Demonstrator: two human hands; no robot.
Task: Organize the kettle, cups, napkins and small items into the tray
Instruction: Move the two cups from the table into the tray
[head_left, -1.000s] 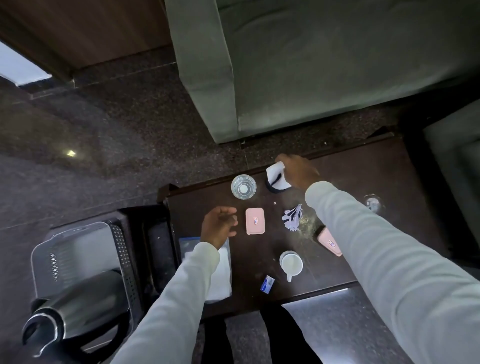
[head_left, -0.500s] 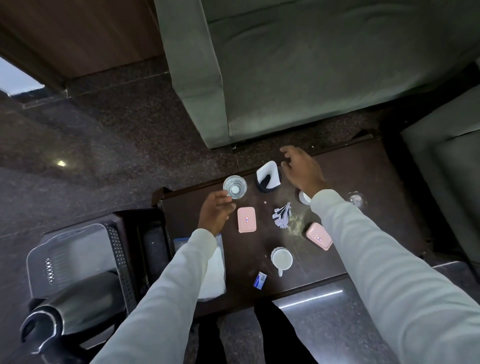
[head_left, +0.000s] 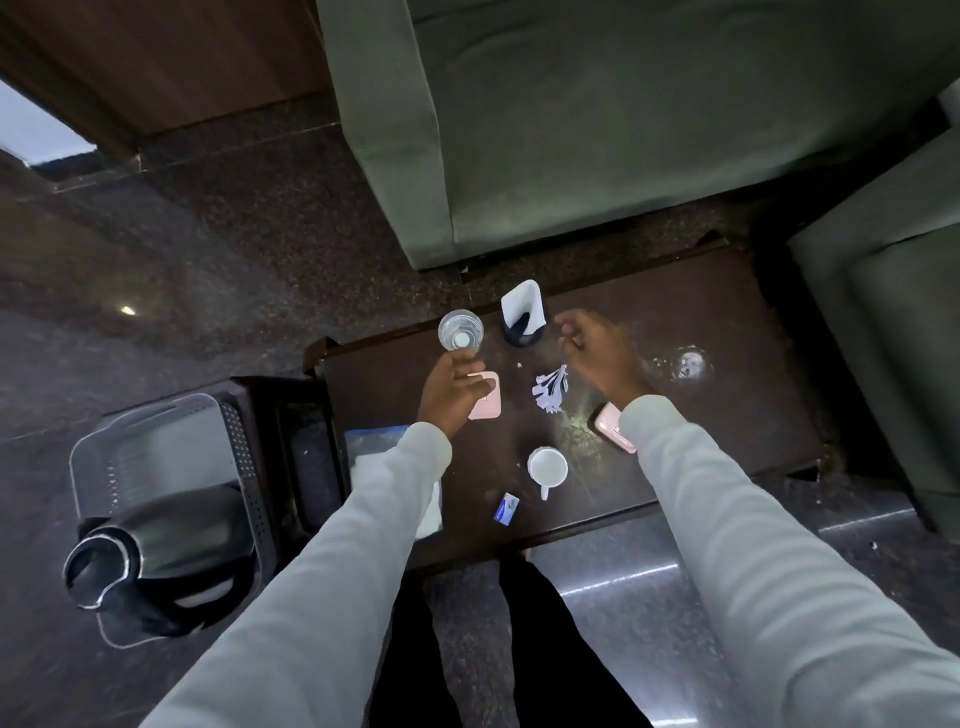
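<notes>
Nearest the camera, two pale grey sleeves reach forward over a dark wooden table (head_left: 727, 332), with the person's dark trousers visible below its near edge. Off to the left, on the floor beside the table, a perforated metal tray (head_left: 156, 441) holds a steel kettle (head_left: 166, 540) lying on its side with its black handle toward the camera. On the table's near edge lie a small blue-and-white packet (head_left: 506, 507) and, just beyond it, a white mug (head_left: 547, 467) standing upright with its handle pointing toward the person. A stack of white napkins (head_left: 371, 457) in a clear wrapper sits at the table's left end, largely covered by the left sleeve. A pink case (head_left: 613, 434) lies partly under the right sleeve, and a second pink case (head_left: 488, 400) lies partly under the left hand (head_left: 451, 392). Between them rests a loose bunch of small white sachets (head_left: 550, 387), with pale crumbs scattered just beside it. The left hand reaches forward with its fingers loosely spread, fingertips at the base of a clear glass (head_left: 461, 330); whether they touch it I cannot tell. The right hand (head_left: 602, 351) hovers blurred over the table with fingers curled, and whether it pinches anything I cannot tell. A black holder with a white folded napkin (head_left: 523, 312) stands upright beside the glass, and another clear glass (head_left: 688, 364) stands well apart to the right. Beyond the table sits a green sofa (head_left: 623, 130).
</notes>
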